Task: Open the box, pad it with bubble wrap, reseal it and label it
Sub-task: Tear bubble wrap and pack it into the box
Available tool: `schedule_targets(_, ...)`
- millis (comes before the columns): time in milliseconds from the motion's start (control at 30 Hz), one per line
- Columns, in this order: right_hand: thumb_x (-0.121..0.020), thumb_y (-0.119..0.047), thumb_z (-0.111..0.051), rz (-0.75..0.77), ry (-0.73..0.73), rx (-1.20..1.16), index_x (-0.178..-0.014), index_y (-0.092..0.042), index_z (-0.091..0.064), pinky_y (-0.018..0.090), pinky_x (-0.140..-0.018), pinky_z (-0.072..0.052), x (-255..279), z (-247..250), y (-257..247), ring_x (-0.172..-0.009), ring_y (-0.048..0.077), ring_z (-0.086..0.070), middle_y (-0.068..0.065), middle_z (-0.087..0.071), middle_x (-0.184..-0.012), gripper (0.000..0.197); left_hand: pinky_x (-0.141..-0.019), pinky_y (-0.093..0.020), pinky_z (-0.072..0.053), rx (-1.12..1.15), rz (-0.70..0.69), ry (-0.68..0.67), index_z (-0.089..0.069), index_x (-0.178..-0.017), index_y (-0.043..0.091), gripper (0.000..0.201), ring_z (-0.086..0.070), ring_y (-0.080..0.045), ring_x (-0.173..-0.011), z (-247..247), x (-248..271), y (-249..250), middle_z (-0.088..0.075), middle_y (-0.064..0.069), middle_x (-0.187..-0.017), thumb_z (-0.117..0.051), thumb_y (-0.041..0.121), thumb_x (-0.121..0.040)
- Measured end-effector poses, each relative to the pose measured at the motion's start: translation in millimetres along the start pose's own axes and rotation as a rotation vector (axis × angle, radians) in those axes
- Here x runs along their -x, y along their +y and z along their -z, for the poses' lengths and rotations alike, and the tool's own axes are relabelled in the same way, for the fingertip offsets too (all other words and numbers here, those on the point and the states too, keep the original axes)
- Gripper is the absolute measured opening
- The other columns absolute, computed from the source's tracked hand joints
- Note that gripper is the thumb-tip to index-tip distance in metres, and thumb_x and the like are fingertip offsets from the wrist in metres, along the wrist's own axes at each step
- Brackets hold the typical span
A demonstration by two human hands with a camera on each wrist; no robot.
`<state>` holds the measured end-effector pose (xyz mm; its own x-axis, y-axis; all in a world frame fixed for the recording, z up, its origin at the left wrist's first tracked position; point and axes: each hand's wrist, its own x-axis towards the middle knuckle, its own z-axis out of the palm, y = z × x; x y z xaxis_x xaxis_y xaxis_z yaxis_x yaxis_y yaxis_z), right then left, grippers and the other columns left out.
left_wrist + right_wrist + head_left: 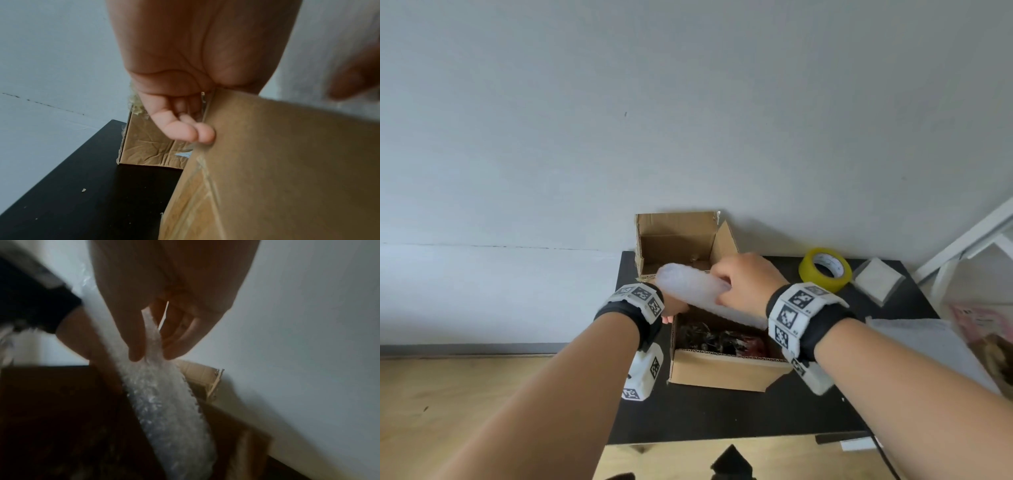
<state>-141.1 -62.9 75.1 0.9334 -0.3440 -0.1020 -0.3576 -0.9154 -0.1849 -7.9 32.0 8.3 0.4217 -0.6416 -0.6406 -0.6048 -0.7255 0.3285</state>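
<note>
An open cardboard box (722,371) stands on the black table (722,418), its flaps raised and dark items (719,339) inside. My right hand (743,281) holds a folded length of bubble wrap (688,286) slanted over the box opening. In the right wrist view its thumb and fingers (152,356) pinch the top of the bubble wrap (164,410). My left hand (673,310) is at the box's left side, partly hidden behind the wrap. In the left wrist view its curled fingers (185,129) lie against the outside of the left flap (277,162).
A yellow tape roll (824,269) and a white square pad (878,281) lie at the table's back right. Another pale sheet (921,346) hangs over the right edge, beside a pink packet (983,325). The wall is close behind the box.
</note>
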Motion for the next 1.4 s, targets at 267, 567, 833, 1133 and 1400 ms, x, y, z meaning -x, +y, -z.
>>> schedule_targets(267,-0.091,-0.012,-0.054,0.135,-0.375,0.6,-0.108,-0.014,-0.064,0.035,-0.068,-0.045,-2,-27,-12,-0.096,0.029,-0.063,0.005,-0.063,-0.108,0.02,-0.086,-0.036,-0.056,0.097,-0.106,-0.055,-0.064,-0.115,0.006,0.026,-0.07,-0.024,-0.097,3,-4,-5,-0.07,-0.02,-0.11,-0.048,0.002,-0.094)
schedule_targets(567,-0.094,-0.017,-0.053,-0.053,-0.571,0.48,-0.119,-0.008,-0.06,0.035,-0.083,-0.047,-16,-47,-38,-0.111,0.027,-0.058,0.008,-0.06,-0.12,0.028,-0.072,-0.029,-0.057,0.171,-0.229,-0.018,-0.071,-0.098,0.015,0.022,-0.067,-0.019,-0.074,-1,1,-14,-0.071,-0.014,-0.092,-0.051,0.009,-0.09)
schedule_targets(833,-0.083,-0.012,-0.06,-0.126,-0.422,-0.071,-0.126,-0.03,-0.059,0.03,-0.096,-0.047,5,-37,1,-0.11,0.019,-0.058,-0.004,-0.062,-0.121,0.046,-0.069,-0.027,-0.057,0.202,-0.201,-0.014,-0.069,-0.109,0.012,0.03,-0.071,-0.024,-0.077,2,1,-19,-0.072,-0.016,-0.098,-0.049,0.004,-0.089)
schedule_targets(1133,-0.084,-0.023,-0.061,-0.146,-0.52,0.132,-0.119,-0.026,-0.066,0.032,-0.086,-0.053,-3,-31,24,-0.1,0.02,-0.063,-0.002,-0.068,-0.11,0.035,-0.069,-0.027,-0.055,0.174,-0.141,0.024,-0.057,-0.129,0.009,0.035,-0.07,-0.024,-0.077,-2,-7,-12,-0.072,-0.019,-0.098,-0.05,0.015,-0.095)
schedule_targets(1400,-0.099,-0.022,-0.042,-0.112,-0.834,0.443,-0.129,-0.007,-0.055,0.036,-0.103,-0.042,-21,-60,22,-0.118,0.028,-0.055,0.011,-0.058,-0.129,0.037,-0.059,-0.02,-0.046,0.149,-0.195,0.079,-0.068,-0.096,0.006,0.019,-0.062,-0.019,-0.069,-6,-6,-12,-0.06,0.0,-0.071,-0.059,0.021,-0.094)
